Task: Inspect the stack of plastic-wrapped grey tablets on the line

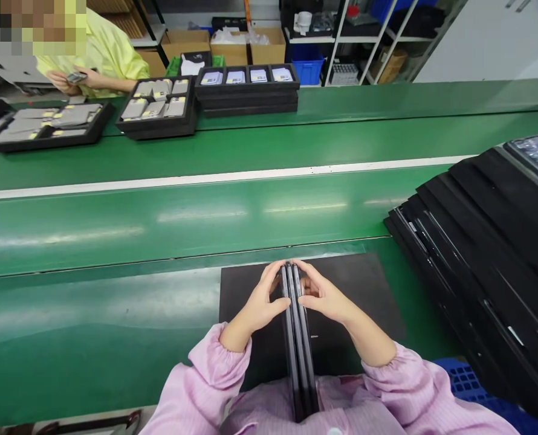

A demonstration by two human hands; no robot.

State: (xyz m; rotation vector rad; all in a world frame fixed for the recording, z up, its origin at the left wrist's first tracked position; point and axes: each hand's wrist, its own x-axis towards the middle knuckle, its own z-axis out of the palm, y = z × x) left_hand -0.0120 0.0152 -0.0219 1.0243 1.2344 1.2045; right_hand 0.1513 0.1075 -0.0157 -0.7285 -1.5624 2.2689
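**Black slabs held on edge between both hands**

Black slabs, three thin ones pressed together on edge, sit at lower centre of the frame. Left hand and right hand clamp them from either side, fingertips meeting over the far end. Beneath lies a dark mat on the green bench. Fanned black trays fill the right. Upper left, another person's hands hold a small item beside loaded trays (labels too small to read).

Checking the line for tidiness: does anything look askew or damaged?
Only the pile of black trays at right: it leans, fanned out stepwise. The slabs between left hand and right hand look intact.
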